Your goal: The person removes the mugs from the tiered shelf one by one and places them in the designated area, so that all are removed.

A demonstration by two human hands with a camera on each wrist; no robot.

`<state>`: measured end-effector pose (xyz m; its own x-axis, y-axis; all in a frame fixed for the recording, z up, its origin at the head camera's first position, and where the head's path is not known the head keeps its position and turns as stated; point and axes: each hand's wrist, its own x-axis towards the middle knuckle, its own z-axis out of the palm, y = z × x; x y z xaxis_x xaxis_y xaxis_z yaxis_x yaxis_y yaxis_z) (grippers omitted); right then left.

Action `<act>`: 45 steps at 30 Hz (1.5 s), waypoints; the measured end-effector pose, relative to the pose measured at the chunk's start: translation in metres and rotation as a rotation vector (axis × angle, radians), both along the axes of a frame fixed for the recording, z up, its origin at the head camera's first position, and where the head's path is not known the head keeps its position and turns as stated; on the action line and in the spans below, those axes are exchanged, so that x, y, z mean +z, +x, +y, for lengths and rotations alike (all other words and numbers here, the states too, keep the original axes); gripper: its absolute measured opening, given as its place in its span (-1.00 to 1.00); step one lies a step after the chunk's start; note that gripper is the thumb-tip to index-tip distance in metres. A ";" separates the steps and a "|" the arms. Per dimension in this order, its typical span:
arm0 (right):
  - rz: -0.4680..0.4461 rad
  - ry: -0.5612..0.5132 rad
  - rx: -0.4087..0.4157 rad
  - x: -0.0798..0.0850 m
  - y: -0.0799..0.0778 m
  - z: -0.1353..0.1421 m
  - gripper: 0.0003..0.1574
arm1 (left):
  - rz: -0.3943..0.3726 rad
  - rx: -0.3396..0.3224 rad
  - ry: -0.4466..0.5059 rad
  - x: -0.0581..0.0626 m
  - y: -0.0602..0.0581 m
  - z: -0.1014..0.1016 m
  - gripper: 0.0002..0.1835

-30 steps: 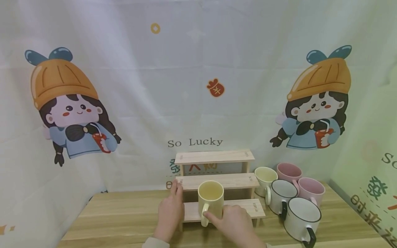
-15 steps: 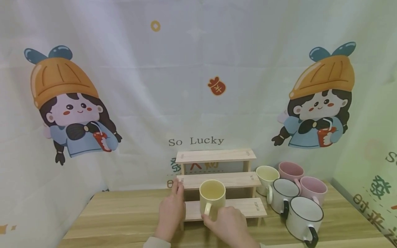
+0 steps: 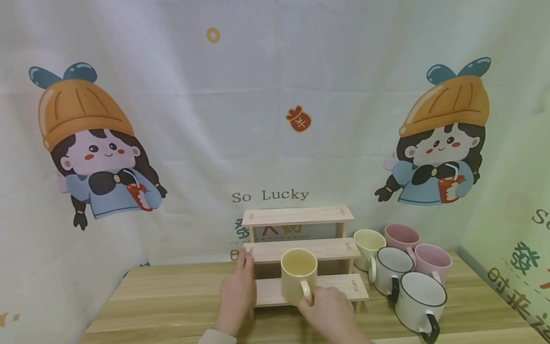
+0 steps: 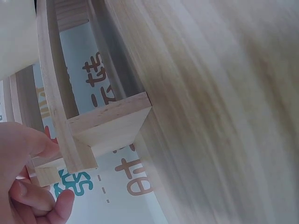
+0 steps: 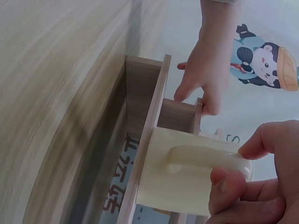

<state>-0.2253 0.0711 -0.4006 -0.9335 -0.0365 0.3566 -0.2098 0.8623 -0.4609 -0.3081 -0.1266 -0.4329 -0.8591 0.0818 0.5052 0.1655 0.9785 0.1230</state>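
A pale yellow mug (image 3: 296,277) stands upright on the lowest step of a three-step wooden shelf (image 3: 297,216). My right hand (image 3: 328,308) holds the mug's handle, which points toward me and slightly right. Thumb and fingers pinch that handle in the right wrist view, where the mug's side (image 5: 161,182) sits against the step's board. At the shelf's left side, my left hand (image 3: 237,294) grips the end of the middle step. The left wrist view shows this hand (image 4: 21,172) with thumb and fingers around the board's end.
Right of the shelf, several mugs cluster on the wooden table (image 3: 150,296): a pale yellow cup (image 3: 367,248), pink mugs (image 3: 434,260), and white mugs with black rims (image 3: 418,303). A printed cloth (image 3: 275,95) hangs behind.
The yellow mug has shifted slightly right along the lowest step, and its handle has turned from pointing left to slightly right. My left hand has stayed on the shelf.
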 end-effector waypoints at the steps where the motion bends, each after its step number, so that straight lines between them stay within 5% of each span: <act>1: -0.005 -0.008 -0.005 0.001 0.000 0.002 -0.62 | 0.005 0.000 -0.003 0.000 0.000 0.000 -0.38; 9: 0.003 -0.016 -0.015 0.005 -0.003 0.011 -0.72 | 0.016 0.009 -0.017 0.000 0.000 0.000 -0.39; 31: 0.342 0.156 0.030 -0.006 -0.020 0.009 -0.53 | 0.087 0.012 -0.045 -0.001 0.000 0.000 -0.39; 45: 0.562 0.142 0.076 -0.014 -0.020 0.023 -0.53 | 0.116 0.000 -0.028 0.001 0.002 0.000 -0.42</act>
